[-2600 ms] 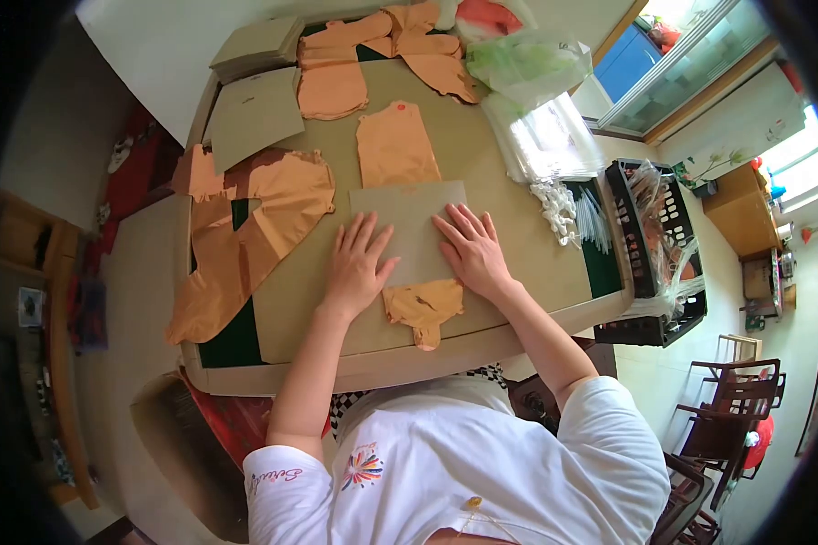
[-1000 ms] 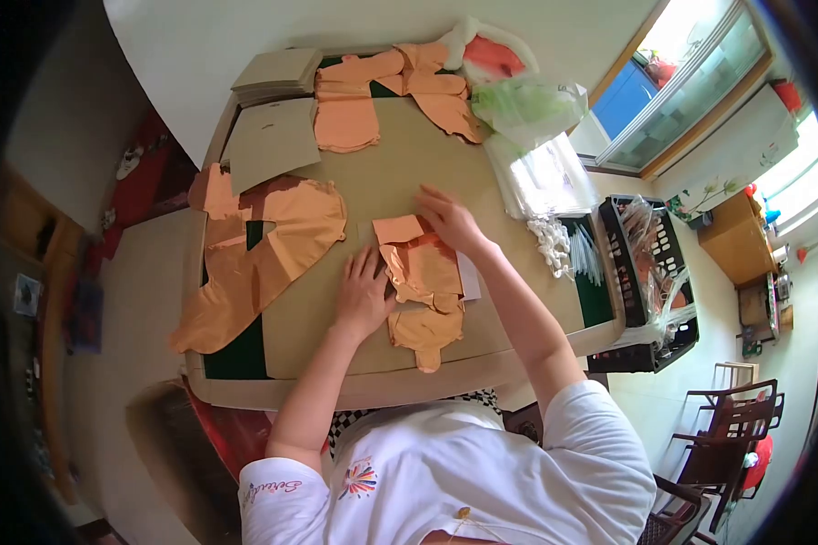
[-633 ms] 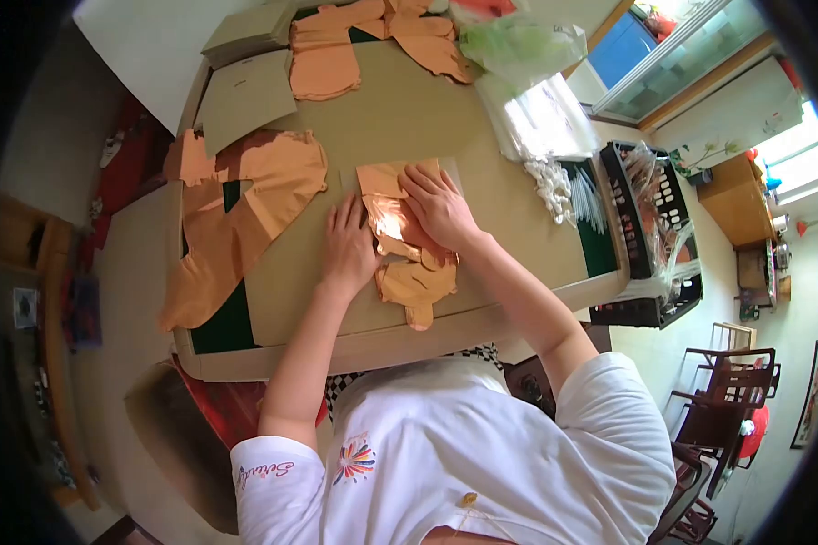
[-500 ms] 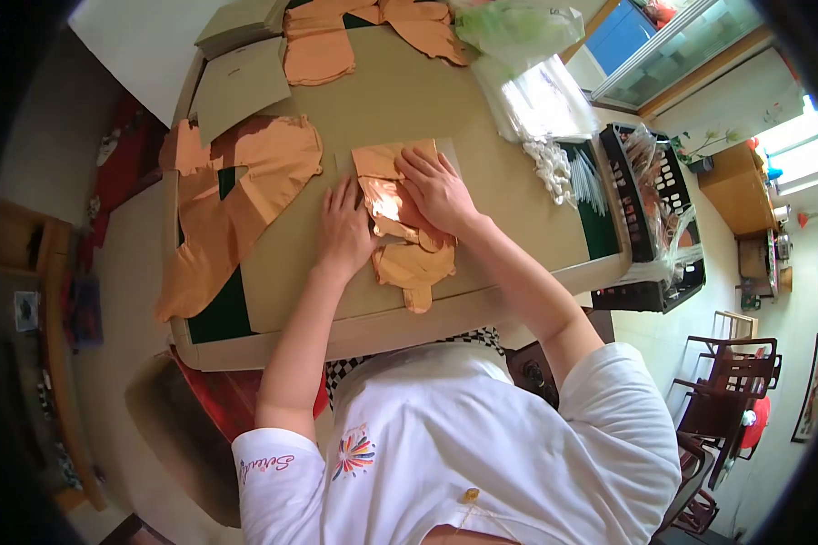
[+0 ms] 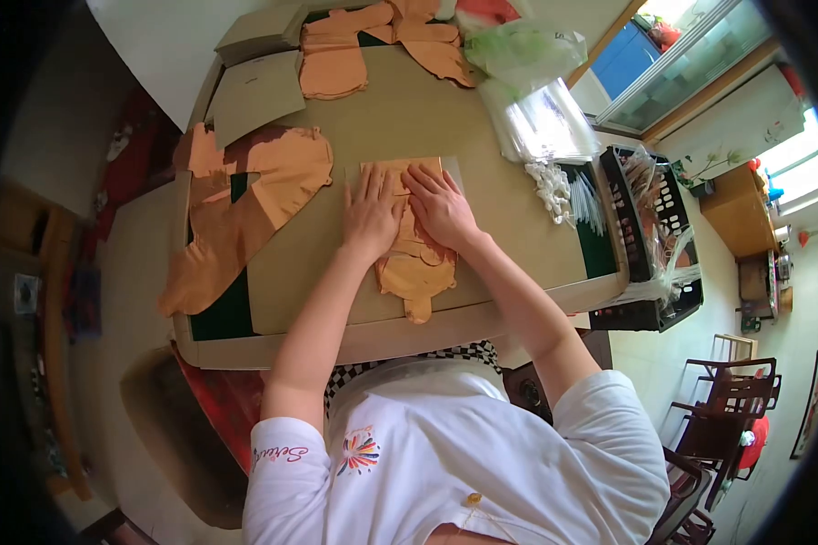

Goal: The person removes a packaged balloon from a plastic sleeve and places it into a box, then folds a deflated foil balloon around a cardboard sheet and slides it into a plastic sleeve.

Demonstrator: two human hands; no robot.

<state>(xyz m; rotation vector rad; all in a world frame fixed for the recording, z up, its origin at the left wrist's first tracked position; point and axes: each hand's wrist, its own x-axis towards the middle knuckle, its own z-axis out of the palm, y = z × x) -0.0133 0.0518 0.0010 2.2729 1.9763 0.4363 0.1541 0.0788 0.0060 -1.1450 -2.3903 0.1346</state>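
Observation:
A deflated, shiny orange foil balloon [image 5: 415,277] lies folded into a narrow bundle in front of me, its rounded end and small tab pointing toward my body. Under its far part is a flat card, with the edge of a clear plastic sheet [image 5: 453,170] showing beside it. My left hand [image 5: 374,214] rests flat on the left side of the bundle, fingers stretched away from me. On the right side my right hand [image 5: 442,208] also presses flat, fingers extended. Both hands touch the foil and cover part of it; neither grips anything.
More flat foil balloons lie on the left [image 5: 259,195] and at the far edge [image 5: 334,71]. Stacked cardboard sheets [image 5: 259,94] sit far left. To the right are clear plastic bags [image 5: 545,123], white ribbon [image 5: 550,189], thin white sticks [image 5: 586,202] and a black crate [image 5: 650,236].
My left hand has moved from beside the bundle onto its left side. My right hand still presses on the foil. The bundle's lower part looks flatter and straighter; the view has shifted slightly.

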